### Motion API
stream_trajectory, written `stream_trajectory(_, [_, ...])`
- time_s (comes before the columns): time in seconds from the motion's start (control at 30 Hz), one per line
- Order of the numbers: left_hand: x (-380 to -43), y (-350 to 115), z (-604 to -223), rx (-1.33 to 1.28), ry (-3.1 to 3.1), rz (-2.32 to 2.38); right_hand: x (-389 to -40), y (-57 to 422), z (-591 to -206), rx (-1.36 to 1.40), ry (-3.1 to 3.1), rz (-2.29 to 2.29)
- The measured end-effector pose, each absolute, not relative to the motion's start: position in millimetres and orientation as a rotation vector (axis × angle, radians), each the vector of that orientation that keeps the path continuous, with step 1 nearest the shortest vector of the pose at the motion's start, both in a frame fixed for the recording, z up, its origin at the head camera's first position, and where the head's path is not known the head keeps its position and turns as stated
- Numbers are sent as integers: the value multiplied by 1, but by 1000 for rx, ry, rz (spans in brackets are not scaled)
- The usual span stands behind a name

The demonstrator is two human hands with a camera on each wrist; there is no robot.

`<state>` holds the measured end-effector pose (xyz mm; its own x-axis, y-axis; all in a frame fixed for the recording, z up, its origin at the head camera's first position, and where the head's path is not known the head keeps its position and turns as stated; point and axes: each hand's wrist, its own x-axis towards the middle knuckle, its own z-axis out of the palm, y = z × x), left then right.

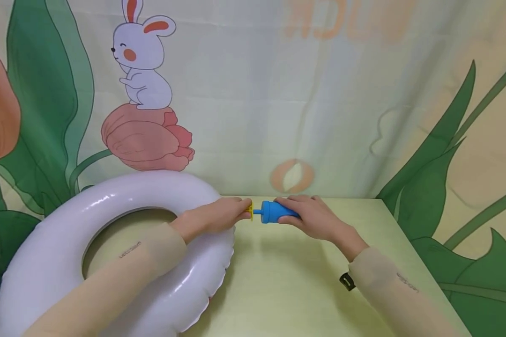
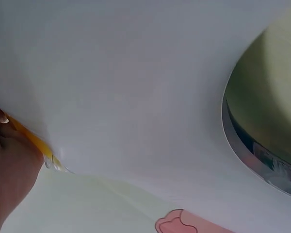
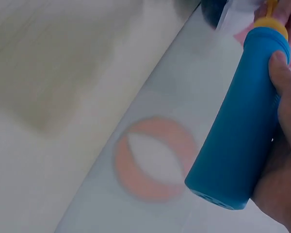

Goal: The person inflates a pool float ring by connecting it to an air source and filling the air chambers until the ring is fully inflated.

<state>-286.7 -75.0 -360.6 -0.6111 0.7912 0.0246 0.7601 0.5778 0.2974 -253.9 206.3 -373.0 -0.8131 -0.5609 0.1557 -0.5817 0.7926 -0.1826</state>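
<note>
A large white inflated swim ring (image 1: 194, 262) lies at the left, its outer seam puckered. Over its right side, my left hand (image 1: 221, 215) pinches a yellow piece (image 1: 250, 210) at the end of a blue hand pump (image 1: 274, 212). My right hand (image 1: 309, 214) grips the pump's blue barrel, which points sideways; the right wrist view shows thumb and palm along the barrel (image 3: 233, 121). A short blue stem (image 1: 257, 212) spans between barrel and yellow piece. In the left wrist view, clear plastic (image 2: 55, 164) shows beside the yellow piece at the ring's edge.
The ring rests on a pale yellow-green table (image 1: 278, 290). A printed cloth (image 1: 253, 93) with a rabbit and tulips hangs behind the table and down its right side. A small black buckle (image 1: 347, 282) shows beside the right sleeve.
</note>
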Motion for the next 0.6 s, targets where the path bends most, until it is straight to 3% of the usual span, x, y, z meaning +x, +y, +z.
stream_trajectory(0.23, [-289,-73,-361,1333,2663,449,-252,194,-368,933,-2880,316])
stream_trajectory(0.6, [-293,-98,-362,1345,2651,496,-252,247,-372,824,-2943,392])
